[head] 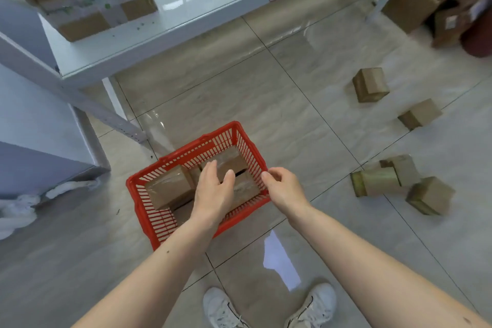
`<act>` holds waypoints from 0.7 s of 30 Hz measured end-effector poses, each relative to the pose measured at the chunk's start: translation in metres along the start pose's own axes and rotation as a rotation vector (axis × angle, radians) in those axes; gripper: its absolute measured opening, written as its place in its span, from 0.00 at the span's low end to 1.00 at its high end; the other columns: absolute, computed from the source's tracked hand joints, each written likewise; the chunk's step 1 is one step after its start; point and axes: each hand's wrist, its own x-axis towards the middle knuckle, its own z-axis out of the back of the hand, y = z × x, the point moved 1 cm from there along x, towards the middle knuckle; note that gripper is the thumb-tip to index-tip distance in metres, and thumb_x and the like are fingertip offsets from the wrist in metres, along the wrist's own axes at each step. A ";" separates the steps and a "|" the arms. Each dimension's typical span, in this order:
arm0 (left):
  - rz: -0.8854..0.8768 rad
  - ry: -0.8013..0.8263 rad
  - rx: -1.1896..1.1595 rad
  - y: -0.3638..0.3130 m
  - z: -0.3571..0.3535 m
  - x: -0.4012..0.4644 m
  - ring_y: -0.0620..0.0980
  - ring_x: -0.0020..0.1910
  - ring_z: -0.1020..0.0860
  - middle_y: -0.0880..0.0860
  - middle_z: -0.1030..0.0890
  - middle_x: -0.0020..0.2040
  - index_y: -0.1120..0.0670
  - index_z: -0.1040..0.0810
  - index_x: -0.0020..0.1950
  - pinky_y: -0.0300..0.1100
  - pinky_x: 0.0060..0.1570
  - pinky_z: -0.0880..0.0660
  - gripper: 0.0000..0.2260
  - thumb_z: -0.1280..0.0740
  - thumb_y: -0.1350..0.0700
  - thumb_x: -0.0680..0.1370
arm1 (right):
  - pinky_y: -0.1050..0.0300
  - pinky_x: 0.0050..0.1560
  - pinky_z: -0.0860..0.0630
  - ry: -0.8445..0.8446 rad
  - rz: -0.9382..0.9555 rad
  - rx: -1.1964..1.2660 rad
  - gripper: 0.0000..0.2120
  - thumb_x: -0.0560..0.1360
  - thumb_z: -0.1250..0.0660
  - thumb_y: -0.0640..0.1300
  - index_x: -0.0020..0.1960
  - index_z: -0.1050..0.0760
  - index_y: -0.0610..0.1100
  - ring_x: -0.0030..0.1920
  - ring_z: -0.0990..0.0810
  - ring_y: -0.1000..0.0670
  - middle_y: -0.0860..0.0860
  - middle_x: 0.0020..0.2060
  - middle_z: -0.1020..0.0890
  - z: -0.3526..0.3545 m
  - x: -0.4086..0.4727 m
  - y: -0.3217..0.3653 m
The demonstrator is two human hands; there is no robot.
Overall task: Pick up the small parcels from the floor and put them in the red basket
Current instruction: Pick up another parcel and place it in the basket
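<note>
Head view looks down on a red slatted plastic basket (241, 146) standing on glossy beige floor tiles (266, 104), with at least three small brown cardboard parcels wrapped in clear tape (170, 189) already inside it. Directly over those, the left hand (213, 192) hovers with fingers spread and nothing in it; just beside it, over the basket's right rim, the right hand (282, 189) has its fingers loosely curled, also holding nothing. Well off to the right of both hands, five more brown cardboard parcels remain on the floor: a nearer cluster of three (399, 184), partly touching one another, and two single ones (370, 84) (420, 114) farther out. These look light and stiff, so one hand should manage each; the tape and shiny tile may make them slippery, so pinching across two opposite flat faces seems safest. A white metal shelf (165, 21) stands beyond the basket.
</note>
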 end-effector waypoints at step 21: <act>-0.078 0.210 0.072 -0.193 -0.286 -0.023 0.48 0.78 0.44 0.51 0.42 0.79 0.55 0.42 0.78 0.48 0.76 0.45 0.26 0.43 0.48 0.81 | 0.53 0.63 0.28 -0.199 -0.116 0.094 0.18 0.78 0.37 0.48 0.64 0.25 0.42 0.59 0.22 0.48 0.48 0.58 0.19 0.317 0.082 -0.123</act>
